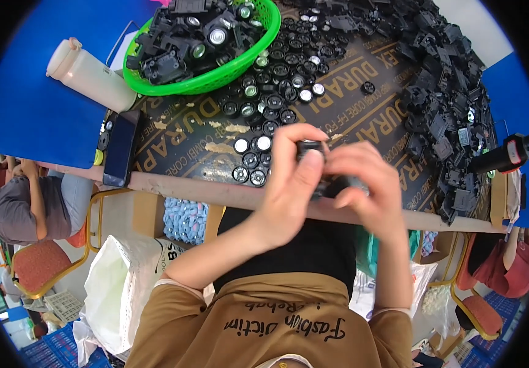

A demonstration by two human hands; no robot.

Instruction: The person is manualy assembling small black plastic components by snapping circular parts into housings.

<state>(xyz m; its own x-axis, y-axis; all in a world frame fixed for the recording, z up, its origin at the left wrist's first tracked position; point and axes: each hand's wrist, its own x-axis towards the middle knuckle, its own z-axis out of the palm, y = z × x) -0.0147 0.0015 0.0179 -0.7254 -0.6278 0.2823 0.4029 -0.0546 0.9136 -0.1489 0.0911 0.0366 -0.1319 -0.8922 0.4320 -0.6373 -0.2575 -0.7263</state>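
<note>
My left hand is closed, its thumb pressing a small black wheel-like part against the fingers. Beside it my right hand curls round a dark plastic piece, just above the table's near edge; motion smears this hand, and the piece's shape is partly hidden. The two hands almost touch. Just left of my left hand lie several small black wheels, some with silver caps. More wheels spread away from me in a loose heap.
A green basket of black parts stands at the far left. Next to it are a white bottle and a dark phone. Black plastic housings pile up along the right, near a black tool. Other people sit at both sides.
</note>
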